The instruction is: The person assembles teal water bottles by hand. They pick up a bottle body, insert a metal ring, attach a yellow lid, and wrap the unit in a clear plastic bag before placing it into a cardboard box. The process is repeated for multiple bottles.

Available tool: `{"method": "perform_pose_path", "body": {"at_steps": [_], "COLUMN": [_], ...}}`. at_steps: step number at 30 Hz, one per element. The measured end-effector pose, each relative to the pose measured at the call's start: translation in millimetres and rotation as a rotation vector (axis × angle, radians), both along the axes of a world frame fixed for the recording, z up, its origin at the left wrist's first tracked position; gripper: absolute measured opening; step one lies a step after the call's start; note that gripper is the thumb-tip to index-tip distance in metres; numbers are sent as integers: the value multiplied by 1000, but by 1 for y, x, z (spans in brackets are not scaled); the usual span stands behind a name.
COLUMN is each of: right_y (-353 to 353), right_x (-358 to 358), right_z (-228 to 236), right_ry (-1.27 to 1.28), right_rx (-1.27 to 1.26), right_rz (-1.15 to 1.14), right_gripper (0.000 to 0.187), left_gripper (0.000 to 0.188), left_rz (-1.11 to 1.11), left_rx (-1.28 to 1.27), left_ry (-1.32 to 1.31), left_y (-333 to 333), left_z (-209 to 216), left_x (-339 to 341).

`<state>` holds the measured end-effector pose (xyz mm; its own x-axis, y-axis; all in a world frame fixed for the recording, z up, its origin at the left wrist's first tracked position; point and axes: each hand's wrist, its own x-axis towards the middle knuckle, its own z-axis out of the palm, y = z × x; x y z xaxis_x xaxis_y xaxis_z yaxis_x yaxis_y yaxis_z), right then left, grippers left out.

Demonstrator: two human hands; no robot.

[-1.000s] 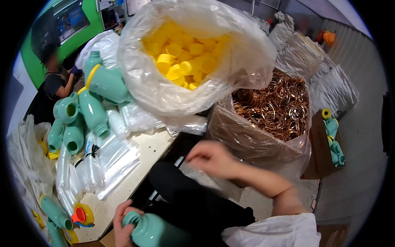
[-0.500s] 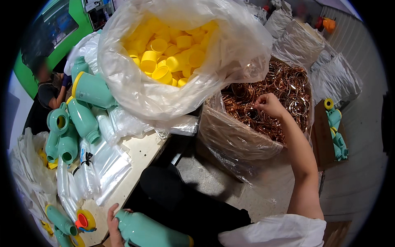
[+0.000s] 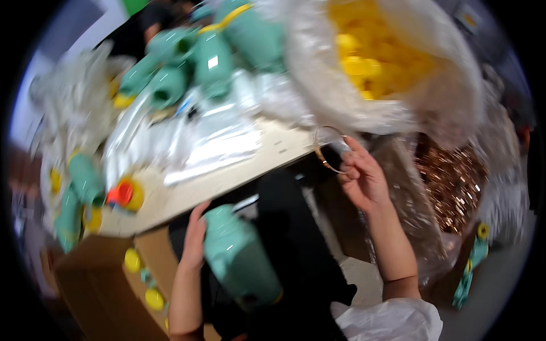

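Note:
Over my lap lies a teal plastic bottle (image 3: 236, 253) with a yellow rim at its lower end, its shouldered neck tilted up toward the table. My left hand (image 3: 196, 237) holds it from the left side, near the neck; part of the fingers is hidden behind it. My right hand (image 3: 364, 175) is raised in front of the table edge and pinches a thin copper-coloured metal ring (image 3: 321, 154) between thumb and fingers. To its right stands a plastic-lined box of many such copper rings (image 3: 449, 184). The picture is blurred by head motion.
On the pale table (image 3: 278, 139) are more teal bottles (image 3: 213, 62), clear plastic bags (image 3: 210, 142) and an orange-and-yellow cap (image 3: 122, 194). A big bag of yellow caps (image 3: 364, 68) stands at the back. Below left is an open cardboard box (image 3: 102, 284); a person (image 3: 156, 20) is beyond.
My right hand has left the box of rings and come left with one ring in it. The bottle in my left hand has come up over my lap. The view has swung left.

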<state>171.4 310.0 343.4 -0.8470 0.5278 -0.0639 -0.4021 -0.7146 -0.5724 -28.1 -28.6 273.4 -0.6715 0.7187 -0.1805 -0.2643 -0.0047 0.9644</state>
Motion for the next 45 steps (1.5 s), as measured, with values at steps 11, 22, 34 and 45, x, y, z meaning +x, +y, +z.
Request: {"method": "perform_pose_path", "body": {"at_steps": [11, 22, 34, 45], "right_y": [-198, -201, -196, -190], "right_x": [-92, -70, -63, -76], "right_z": [-67, -55, -46, -55], "right_ry": [-348, -137, -167, -208], "right_rx": [579, 715, 939, 986], "right_rz": [201, 132, 19, 85], "right_gripper": [10, 30, 24, 17], "left_gripper": [60, 46, 39, 39], "left_rz": [123, 291, 327, 420], "left_rx": [11, -22, 78, -9], "left_ry": [-18, 134, 155, -34], "left_y": [-29, -31, -26, -20], "left_z": [26, 37, 34, 30], "left_x": [31, 65, 70, 66]}}
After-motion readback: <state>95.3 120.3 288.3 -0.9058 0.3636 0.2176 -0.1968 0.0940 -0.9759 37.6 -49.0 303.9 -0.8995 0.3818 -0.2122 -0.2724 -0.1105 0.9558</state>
